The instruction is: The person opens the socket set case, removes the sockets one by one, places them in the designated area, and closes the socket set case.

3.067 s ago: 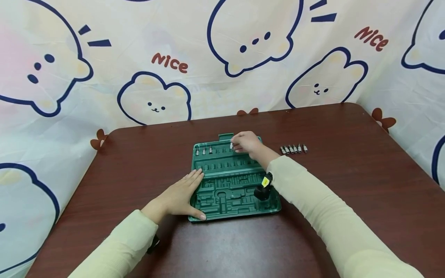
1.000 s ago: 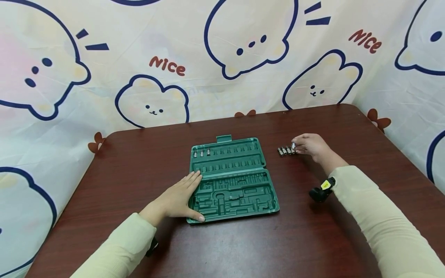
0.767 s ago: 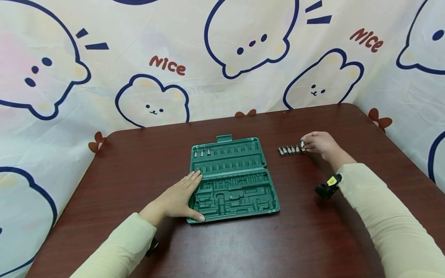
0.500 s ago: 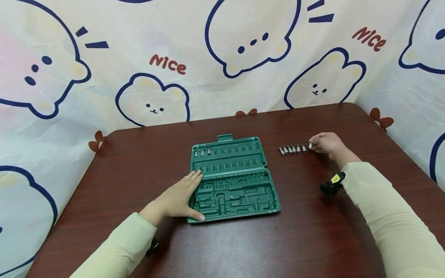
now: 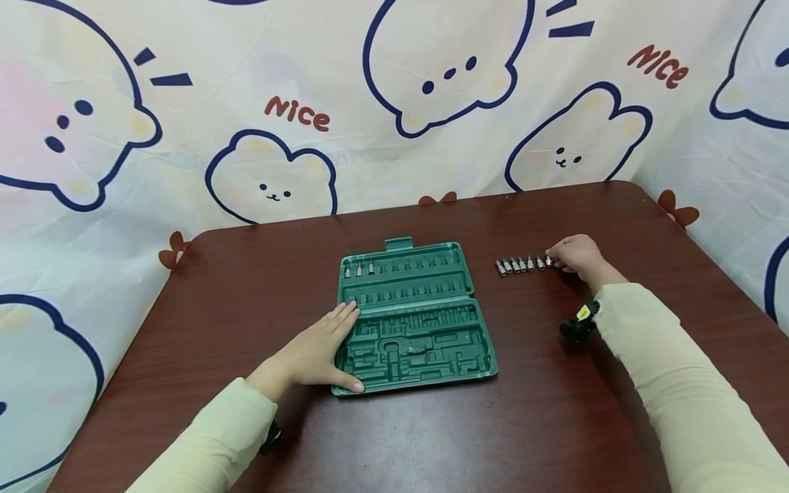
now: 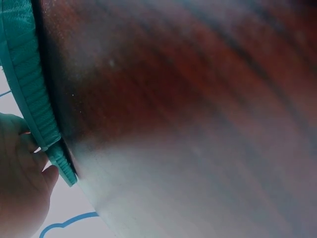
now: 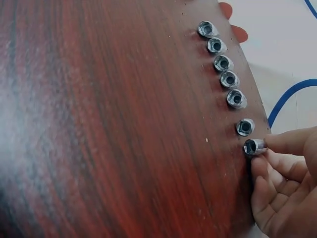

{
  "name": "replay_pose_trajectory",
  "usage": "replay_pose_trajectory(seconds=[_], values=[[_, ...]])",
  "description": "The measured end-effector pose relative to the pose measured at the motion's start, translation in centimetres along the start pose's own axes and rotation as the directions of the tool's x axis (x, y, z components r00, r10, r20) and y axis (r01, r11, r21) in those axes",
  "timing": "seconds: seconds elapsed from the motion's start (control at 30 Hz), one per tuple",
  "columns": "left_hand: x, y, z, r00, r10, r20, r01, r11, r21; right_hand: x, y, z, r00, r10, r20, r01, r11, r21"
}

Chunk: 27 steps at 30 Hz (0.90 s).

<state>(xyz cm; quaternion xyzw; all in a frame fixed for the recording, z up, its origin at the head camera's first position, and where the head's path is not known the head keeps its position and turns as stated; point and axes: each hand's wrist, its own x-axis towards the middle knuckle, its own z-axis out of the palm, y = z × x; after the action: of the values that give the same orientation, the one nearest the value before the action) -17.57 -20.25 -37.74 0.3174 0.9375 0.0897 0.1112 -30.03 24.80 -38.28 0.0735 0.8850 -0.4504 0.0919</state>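
Observation:
An opened green case (image 5: 425, 340) lies on the table, with three small metal bits (image 5: 359, 270) standing in slots at its upper left. My left hand (image 5: 314, 349) rests flat on the case's left edge, fingers straight; it shows beside the green rim (image 6: 29, 84) in the left wrist view. To the right of the case, several metal sockets (image 5: 519, 265) form a row. At the row's right end my right hand (image 5: 579, 258) pinches one socket (image 7: 253, 147) between thumb and fingers, close beside its neighbour (image 7: 245, 127).
The dark brown table (image 5: 259, 294) carries the case and the sockets. A patterned cloth (image 5: 382, 171) hangs behind the table and along both sides. Dark wrist devices (image 5: 578, 327) sit at both sleeves.
My right hand went from the case's top to the socket row, then along it to its right end, and has now shifted slightly left with a socket. The left hand stays on the case.

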Motion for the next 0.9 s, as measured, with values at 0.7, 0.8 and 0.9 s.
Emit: replay_pose_trajectory(seconds=[0.7, 0.8, 0.9], values=[[0.0, 0.0, 0.2, 1.000, 0.007, 0.003, -0.007, 1.000, 0.009, -0.7, -0.4, 0.1, 0.999, 0.034, 0.018, -0.034, 0.999, 0.013], [0.0, 0.0, 0.2, 1.000, 0.001, 0.004, -0.001, 1.000, 0.007, -0.8, -1.0, 0.0, 0.999, 0.031, 0.015, -0.031, 0.999, 0.027], [-0.1, 0.0, 0.1, 1.000, -0.002, 0.003, 0.002, 1.000, 0.007, -1.1, -1.8, 0.1, 1.000, 0.010, 0.005, -0.010, 0.999, 0.038]])
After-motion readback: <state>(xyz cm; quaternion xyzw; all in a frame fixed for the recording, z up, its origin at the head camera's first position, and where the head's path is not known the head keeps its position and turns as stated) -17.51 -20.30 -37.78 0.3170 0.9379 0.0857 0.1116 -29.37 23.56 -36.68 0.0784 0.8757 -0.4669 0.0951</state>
